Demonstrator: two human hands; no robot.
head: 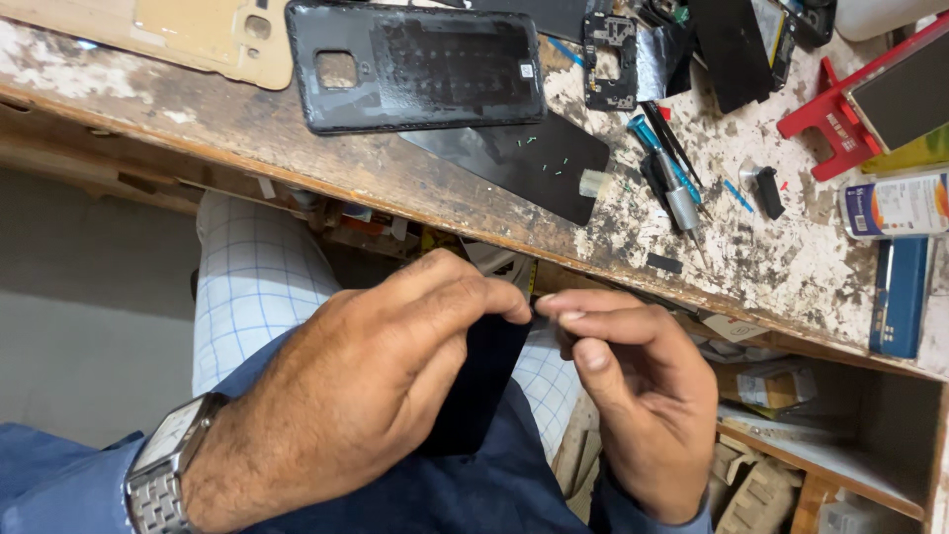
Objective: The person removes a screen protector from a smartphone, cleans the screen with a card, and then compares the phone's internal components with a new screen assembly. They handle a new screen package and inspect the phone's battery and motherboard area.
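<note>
Both hands are working low, below the edge of the worn wooden bench (297, 148). The left hand (366, 396) is pinching the top edge of a thin dark panel (484, 386), thumb and forefinger closed tight on it, the rest of the hand wrapping its side. The right hand (633, 405) is meeting it at that same corner, fingertips nearly shut, and it looks to be picking at a film or edge there, though the corner is too small to tell for sure. The panel is hanging upright over the lap, well clear of the bench. To do this well, I judge the left grip should be holding steady while the right nail is lifting gently, without bending the panel. Up on the bench, a black phone back cover (415, 64) and a screwdriver (672, 188) are lying untouched.
</note>
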